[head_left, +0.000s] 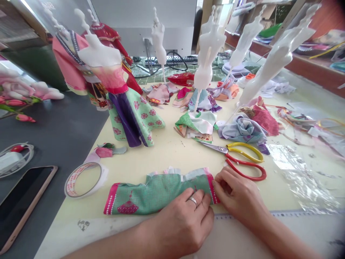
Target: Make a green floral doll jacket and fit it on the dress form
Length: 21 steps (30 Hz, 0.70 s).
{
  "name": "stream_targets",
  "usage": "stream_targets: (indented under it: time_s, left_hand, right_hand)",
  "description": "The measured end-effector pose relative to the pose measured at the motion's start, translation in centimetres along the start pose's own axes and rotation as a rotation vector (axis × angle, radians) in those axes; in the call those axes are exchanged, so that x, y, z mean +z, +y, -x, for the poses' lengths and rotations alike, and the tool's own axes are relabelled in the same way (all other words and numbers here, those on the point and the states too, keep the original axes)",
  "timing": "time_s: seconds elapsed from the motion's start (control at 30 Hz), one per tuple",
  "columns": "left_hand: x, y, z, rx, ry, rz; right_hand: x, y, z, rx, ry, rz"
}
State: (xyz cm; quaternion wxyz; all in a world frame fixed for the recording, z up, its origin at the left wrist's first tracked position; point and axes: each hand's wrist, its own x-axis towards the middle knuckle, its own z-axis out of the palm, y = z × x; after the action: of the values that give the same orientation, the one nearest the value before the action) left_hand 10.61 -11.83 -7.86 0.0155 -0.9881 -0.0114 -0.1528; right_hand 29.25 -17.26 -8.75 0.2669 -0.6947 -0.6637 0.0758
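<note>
A small green doll garment (159, 194) lies flat in front of me, with pink side bands edged in white dots and a dark pink motif at lower left. My left hand (185, 219), wearing a ring, presses on its lower right part with fingers bent and close together. At the garment's right end, my right hand (237, 190) pinches the pink band (212, 187) between thumb and fingertips. The fingertips of my left hand are partly hidden. Just beyond my right hand lie scissors (228, 149) with one yellow and one red handle.
A tape roll (83, 180) lies left of the garment, a phone (24, 205) farther left. White doll mannequins (206, 68) stand behind, one wearing a floral skirt (145, 118). Fabric scraps (199, 122) surround their stands. Clear plastic (304, 180) lies right; a ruler (291, 214) runs along the front.
</note>
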Motion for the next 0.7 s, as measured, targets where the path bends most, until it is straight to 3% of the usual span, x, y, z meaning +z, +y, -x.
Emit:
stream_targets:
  time_s: [0.7]
  left_hand:
    - [0.24, -0.17, -0.03, -0.020, -0.042, 0.010]
  right_hand:
    - [0.21, 0.03, -0.21, 0.017, -0.009, 0.121]
